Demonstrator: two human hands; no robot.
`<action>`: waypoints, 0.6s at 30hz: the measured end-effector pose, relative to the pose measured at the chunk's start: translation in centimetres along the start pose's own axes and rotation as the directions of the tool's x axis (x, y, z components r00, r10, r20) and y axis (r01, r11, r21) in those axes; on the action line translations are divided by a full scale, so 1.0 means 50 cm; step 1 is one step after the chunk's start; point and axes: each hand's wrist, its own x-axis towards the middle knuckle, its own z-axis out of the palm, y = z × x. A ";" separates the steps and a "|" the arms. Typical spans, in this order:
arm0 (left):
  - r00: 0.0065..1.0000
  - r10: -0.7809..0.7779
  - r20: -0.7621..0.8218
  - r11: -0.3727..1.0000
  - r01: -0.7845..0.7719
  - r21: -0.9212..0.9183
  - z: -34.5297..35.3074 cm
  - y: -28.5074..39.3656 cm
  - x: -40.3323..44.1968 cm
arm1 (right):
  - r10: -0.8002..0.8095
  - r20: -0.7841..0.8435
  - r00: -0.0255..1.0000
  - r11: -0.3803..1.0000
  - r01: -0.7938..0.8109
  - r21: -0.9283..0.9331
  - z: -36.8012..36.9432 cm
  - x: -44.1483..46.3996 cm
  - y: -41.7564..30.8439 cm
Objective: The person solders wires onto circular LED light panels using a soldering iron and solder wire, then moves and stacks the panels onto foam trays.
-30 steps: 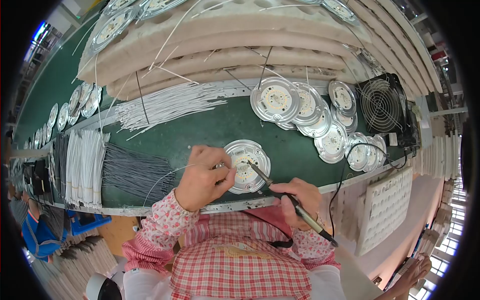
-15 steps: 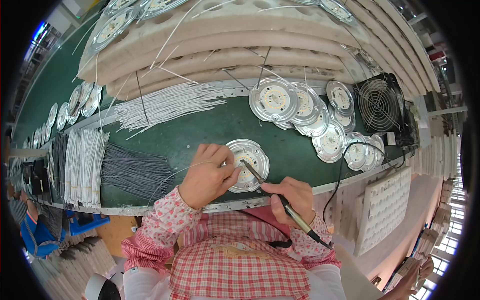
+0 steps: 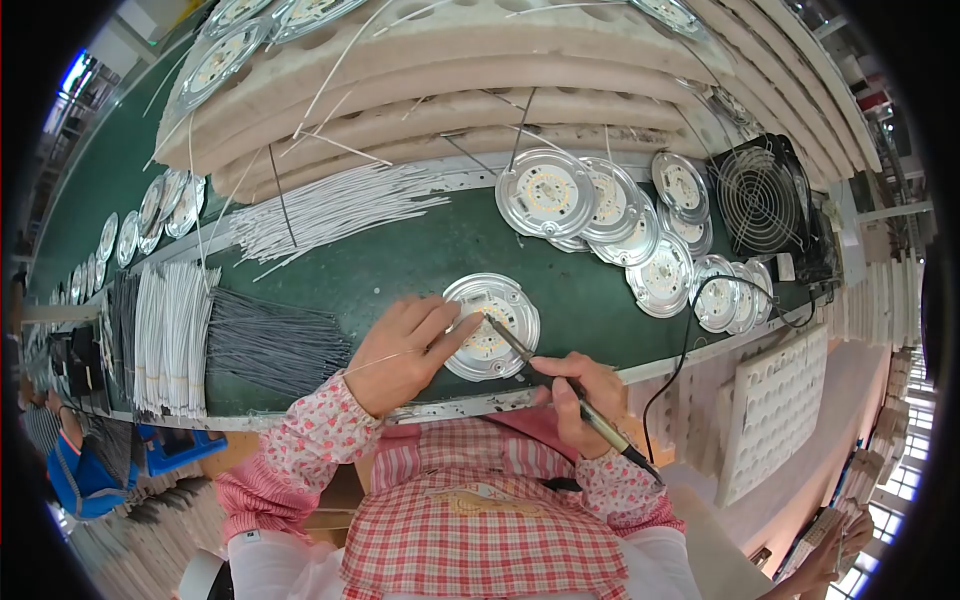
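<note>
While the left hand (image 3: pixel 400 358) overlaps one disc (image 3: pixel 513 319), dark wires (image 3: pixel 275 340) lie nearby.

Black fan (image 3: pixel 758 200) to your right, pale panel with round hollows (image 3: pixel 775 415) nearer you, blue bin (image 3: pixel 187 457) low on your left, person in blue (image 3: pixel 88 482) farther left

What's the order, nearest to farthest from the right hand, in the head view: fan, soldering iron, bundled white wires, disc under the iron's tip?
1. Soldering iron: held in the right hand.
2. Disc: just ahead, leftward.
3. Fan: back right.
4. Bundled white wires: far left.
</note>
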 end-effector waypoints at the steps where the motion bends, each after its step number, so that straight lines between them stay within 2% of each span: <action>1: 1.000 0.010 0.018 1.000 -0.011 0.013 -0.003 0.000 0.000 | 0.011 -0.007 1.000 1.000 -0.011 -0.008 0.004 -0.003 -0.005; 5: 0.996 0.052 0.078 0.997 -0.056 0.052 -0.016 0.001 0.005 | 0.034 -0.005 0.999 0.998 -0.034 -0.047 -0.005 -0.026 -0.009; 7: 0.994 0.063 0.094 0.996 -0.069 0.065 -0.019 0.003 0.006 | -0.095 -0.069 0.993 0.957 0.072 -0.282 0.009 -0.013 -0.013; 9: 0.992 0.076 0.105 0.993 -0.085 0.081 -0.023 0.004 0.007 | -0.234 -0.134 0.963 0.816 0.120 -0.565 0.056 -0.003 -0.009; 12: 0.983 0.123 0.140 0.981 -0.142 0.135 -0.028 0.000 0.008 | -0.214 -0.141 0.967 0.760 0.074 -0.646 0.110 0.026 -0.004; 15: 0.980 0.155 0.128 0.960 -0.180 0.214 -0.049 -0.010 0.024 | -0.206 -0.131 0.970 0.838 0.105 -0.536 0.105 0.028 0.006; 17: 0.977 0.191 0.099 0.981 -0.187 -0.046 -0.069 -0.030 0.050 | -0.172 -0.128 0.977 0.886 0.097 -0.454 0.073 0.030 -0.017; 18: 0.975 0.208 0.083 0.965 -0.191 -0.180 -0.080 -0.037 0.065 | -0.089 -0.112 0.990 0.959 0.055 -0.279 0.053 0.028 -0.023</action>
